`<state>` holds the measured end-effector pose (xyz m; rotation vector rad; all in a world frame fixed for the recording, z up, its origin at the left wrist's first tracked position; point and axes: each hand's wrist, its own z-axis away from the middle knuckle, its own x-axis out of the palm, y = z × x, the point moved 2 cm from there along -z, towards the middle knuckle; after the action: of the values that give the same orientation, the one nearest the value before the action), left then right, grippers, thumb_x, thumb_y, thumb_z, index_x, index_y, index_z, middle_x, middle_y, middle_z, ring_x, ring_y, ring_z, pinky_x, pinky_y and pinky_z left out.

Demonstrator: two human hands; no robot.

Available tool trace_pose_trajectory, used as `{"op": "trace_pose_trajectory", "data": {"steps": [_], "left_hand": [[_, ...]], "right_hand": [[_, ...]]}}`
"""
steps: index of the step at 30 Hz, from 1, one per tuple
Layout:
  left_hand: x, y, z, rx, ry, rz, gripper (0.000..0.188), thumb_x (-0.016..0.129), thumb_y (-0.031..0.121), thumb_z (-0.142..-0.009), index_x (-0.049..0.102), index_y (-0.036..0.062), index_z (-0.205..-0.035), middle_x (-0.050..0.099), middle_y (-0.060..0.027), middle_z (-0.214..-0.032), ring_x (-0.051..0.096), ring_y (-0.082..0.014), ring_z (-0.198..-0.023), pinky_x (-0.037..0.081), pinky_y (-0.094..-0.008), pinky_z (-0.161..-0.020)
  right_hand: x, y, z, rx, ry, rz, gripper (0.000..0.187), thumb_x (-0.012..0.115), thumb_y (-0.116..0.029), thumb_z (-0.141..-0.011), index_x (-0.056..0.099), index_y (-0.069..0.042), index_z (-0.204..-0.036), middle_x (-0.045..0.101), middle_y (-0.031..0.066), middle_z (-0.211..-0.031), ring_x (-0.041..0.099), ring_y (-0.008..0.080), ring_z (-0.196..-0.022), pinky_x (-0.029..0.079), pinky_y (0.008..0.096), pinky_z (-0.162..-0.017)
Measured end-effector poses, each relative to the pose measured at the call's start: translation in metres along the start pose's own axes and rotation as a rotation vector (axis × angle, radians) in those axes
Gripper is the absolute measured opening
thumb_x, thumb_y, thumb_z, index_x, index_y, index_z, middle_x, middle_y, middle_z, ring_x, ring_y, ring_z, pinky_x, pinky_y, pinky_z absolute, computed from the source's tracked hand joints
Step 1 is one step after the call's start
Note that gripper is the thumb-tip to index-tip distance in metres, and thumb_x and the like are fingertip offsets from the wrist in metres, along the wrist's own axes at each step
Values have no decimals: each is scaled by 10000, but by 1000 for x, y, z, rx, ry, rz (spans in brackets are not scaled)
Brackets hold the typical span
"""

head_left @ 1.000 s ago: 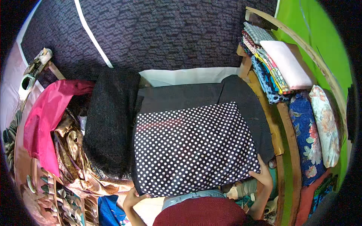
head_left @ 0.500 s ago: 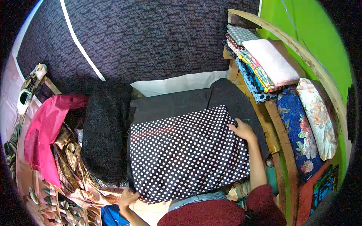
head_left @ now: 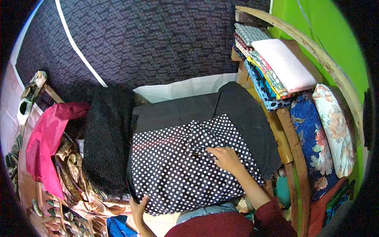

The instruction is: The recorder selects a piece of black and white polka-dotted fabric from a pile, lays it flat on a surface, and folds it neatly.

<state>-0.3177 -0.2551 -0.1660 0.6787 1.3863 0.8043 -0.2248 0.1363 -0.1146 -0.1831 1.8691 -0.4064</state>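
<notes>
A black cloth with white polka dots (head_left: 169, 177) lies over a black cloth (head_left: 177, 110) in front of me, its near edge hanging toward my lap. My right hand (head_left: 224, 160) pinches the dotted cloth near its middle, where a bunched fold (head_left: 205, 134) stands up. At the near left corner, my left hand (head_left: 139, 205) grips the edge of the same cloth between thumb and fingers. Left of it lies a fuzzy black cloth (head_left: 106, 142).
On the left hang a pink cloth (head_left: 41, 146) and a shiny gold-brown cloth (head_left: 75, 170). Folded fabrics (head_left: 262, 75) and a white folded cloth (head_left: 282, 65) stack at the right, beside blue floral cloth (head_left: 312, 142) and a wooden rail (head_left: 294, 154). A dark patterned cloth (head_left: 158, 43) covers the back.
My right hand has moved left from the dotted cloth's right edge to its middle, raising a bunched fold there. My left hand stays at the near left corner, slightly higher.
</notes>
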Motion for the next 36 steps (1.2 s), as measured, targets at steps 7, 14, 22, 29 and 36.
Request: {"op": "trace_pose_trajectory", "data": {"steps": [7,14,22,29,36], "left_hand": [[-3,-4,3,-65,-114,291,511,748,120,-668,506,-75,-1073,583,-107,-997,547,-162,-860,439,-267,-783],[-15,3,10,-128,-228,491,412,724,87,-698,543,-57,-1040,603,-74,-940,556,-136,-798,448,-250,-738],[-52,-72,1,-138,-445,391,254,720,163,-734,632,-44,-850,626,8,-770,535,-60,-656,447,-222,-613],[-47,3,10,91,-127,-230,394,698,186,-725,535,-13,-1024,614,-123,-859,583,-212,-777,448,-310,-725],[32,139,-8,734,-15,-307,317,599,190,-794,558,43,-1072,497,-145,-1211,401,-324,-1182,284,-422,-988]], "right_hand": [[-35,75,-12,472,368,-462,325,643,-267,-786,575,-49,-1017,653,123,-799,637,228,-700,501,324,-616],[-20,132,-2,722,244,28,208,590,-285,-799,613,-82,-838,618,170,-705,600,348,-683,468,421,-615],[-28,130,-4,735,187,127,204,546,-266,-828,577,-86,-917,627,120,-688,602,341,-663,469,415,-599],[-26,74,-18,654,62,296,396,511,-319,-854,499,-77,-1167,454,138,-1252,404,271,-1173,282,521,-943],[36,-65,-45,-74,-257,84,510,420,-432,-880,406,-139,-1298,272,142,-1401,155,300,-1329,76,624,-1005]]}}
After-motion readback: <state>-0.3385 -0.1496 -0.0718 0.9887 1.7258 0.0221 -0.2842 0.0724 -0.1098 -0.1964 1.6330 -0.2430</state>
